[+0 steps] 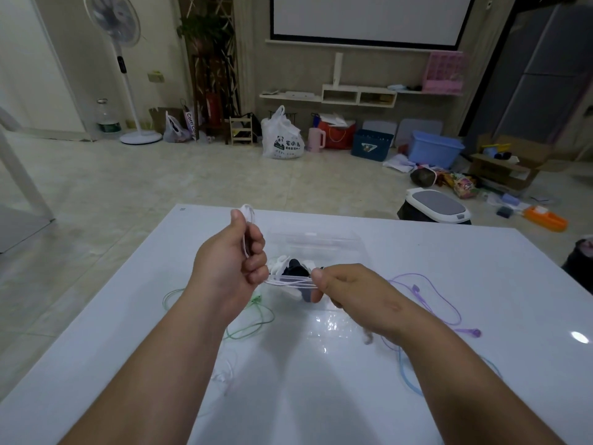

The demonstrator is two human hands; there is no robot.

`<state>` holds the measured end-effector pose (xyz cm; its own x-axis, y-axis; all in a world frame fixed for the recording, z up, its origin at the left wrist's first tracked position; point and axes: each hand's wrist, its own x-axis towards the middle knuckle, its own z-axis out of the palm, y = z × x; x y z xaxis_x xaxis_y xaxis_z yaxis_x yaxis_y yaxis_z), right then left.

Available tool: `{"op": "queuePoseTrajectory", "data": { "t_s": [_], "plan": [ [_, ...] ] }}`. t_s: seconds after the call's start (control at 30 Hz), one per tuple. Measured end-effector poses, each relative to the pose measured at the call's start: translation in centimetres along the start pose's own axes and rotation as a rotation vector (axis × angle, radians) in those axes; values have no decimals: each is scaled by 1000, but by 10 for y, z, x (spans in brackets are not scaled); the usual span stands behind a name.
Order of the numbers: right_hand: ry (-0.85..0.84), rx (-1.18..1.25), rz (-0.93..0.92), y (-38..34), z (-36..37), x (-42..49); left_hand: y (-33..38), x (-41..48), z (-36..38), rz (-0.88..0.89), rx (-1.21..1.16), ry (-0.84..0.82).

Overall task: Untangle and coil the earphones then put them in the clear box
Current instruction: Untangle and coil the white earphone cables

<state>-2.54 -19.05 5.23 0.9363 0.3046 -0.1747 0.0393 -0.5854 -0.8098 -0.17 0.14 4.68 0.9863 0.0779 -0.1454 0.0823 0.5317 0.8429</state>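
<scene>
One white earphone cable (290,283) is pinched taut between left hand (229,268) and right hand (349,289), held apart; loops are best wound evenly.

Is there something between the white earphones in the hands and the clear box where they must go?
Nothing visible does. The white earphones, stretched between the left hand and the right hand, hang just in front of the clear box, whose top looks open. A dark bundle already lies inside it.

Glossy white table (449,316), clear plastic box (321,239), smooth rubbery earphone cords (439,300).
</scene>
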Motion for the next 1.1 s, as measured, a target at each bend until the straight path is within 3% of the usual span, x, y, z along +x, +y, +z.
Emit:
{"op": "queuePoseTrajectory", "data": {
  "t_s": [0.17,0.37,0.53,0.8,1.1],
  "plan": [
    [54,28,-20,-1,-2,0,0,-2,2,-29,134,-58],
    [168,244,7,-1,-3,5,-4,-8,5,-99,256,-179],
    [154,350,-40,0,-2,6,-7,-12,8,-174,324,-278],
    [120,303,-71,-4,1,6,-12,-14,8,-245,410,-377],
    [117,322,-55,-5,2,7,-12,-14,9,-254,399,-372]
  ]
}}
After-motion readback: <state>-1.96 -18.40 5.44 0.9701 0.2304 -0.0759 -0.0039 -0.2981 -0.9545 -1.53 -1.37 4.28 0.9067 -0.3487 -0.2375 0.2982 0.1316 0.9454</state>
